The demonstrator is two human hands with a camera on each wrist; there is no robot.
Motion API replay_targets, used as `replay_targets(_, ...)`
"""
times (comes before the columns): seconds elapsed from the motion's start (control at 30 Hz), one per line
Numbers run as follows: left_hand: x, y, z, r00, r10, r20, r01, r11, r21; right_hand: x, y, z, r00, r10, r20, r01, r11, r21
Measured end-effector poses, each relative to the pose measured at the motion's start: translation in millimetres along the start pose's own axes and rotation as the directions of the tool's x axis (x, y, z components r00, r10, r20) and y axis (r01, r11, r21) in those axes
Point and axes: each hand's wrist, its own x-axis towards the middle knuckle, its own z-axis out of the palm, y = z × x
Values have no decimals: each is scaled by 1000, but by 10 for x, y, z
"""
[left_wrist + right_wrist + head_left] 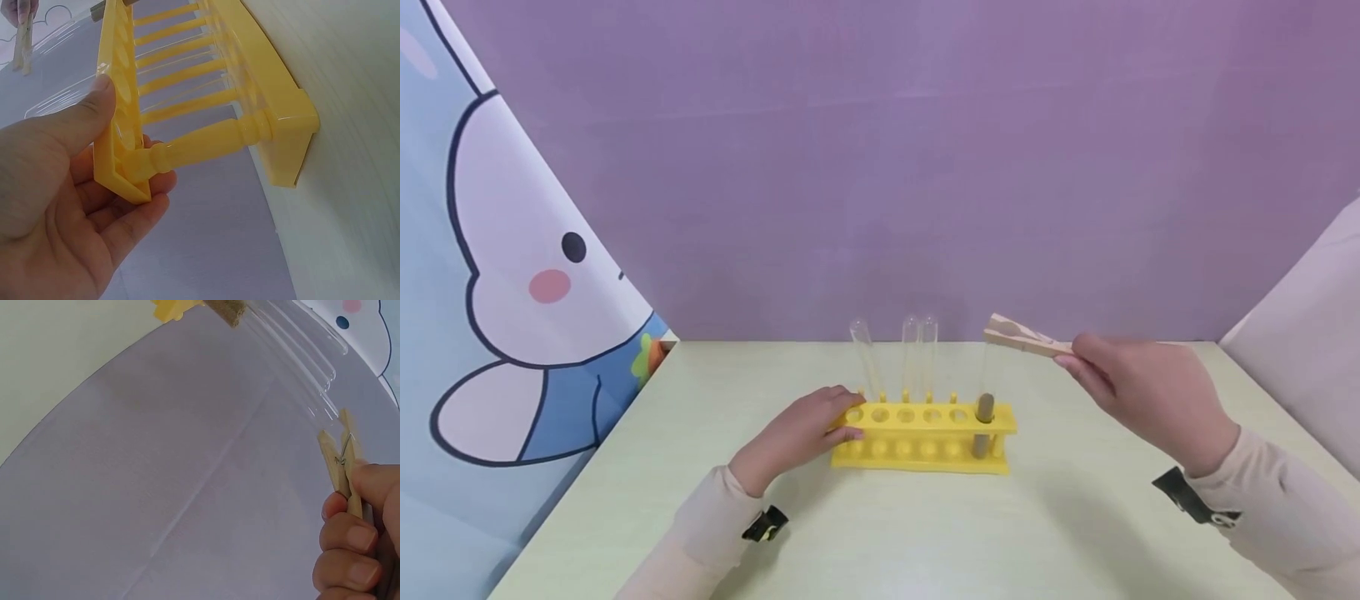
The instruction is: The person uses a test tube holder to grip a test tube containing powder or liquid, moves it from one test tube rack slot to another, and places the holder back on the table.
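Note:
My left hand (805, 429) grips the left end of a yellow test tube rack (917, 469), thumb (94, 109) on the top plate and fingers curled beneath it. In the rack's rightmost hole stands a clear test tube (991, 371) with a brown, grainy filling (985, 407) in its lower part. My right hand (1150, 396) holds a wooden test tube clamp (1026, 337) by its handles. The clamp's tips are at the filled tube's upper end, and in the right wrist view its wooden arms (328, 453) stand spread near the glass.
Three clear test tubes (863, 350) sit upside down on the rack's back pegs (953, 398), one leaning left. The rack stands on a pale table (925, 542). Behind rises a purple backdrop (887, 183), with a cartoon-printed cloth (527, 333) at the left.

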Motion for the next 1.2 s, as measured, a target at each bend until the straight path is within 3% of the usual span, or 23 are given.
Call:
replay_targets(0.37,2,-5,7,1000,-10,13,10,1000,0,42,21,19,997,-76,-20,76,997,10)
replay_targets(1.2,9,-9,16,1000,6,5,-6,1000,16,124,-7,-8,997,-75,29,74,997,26)
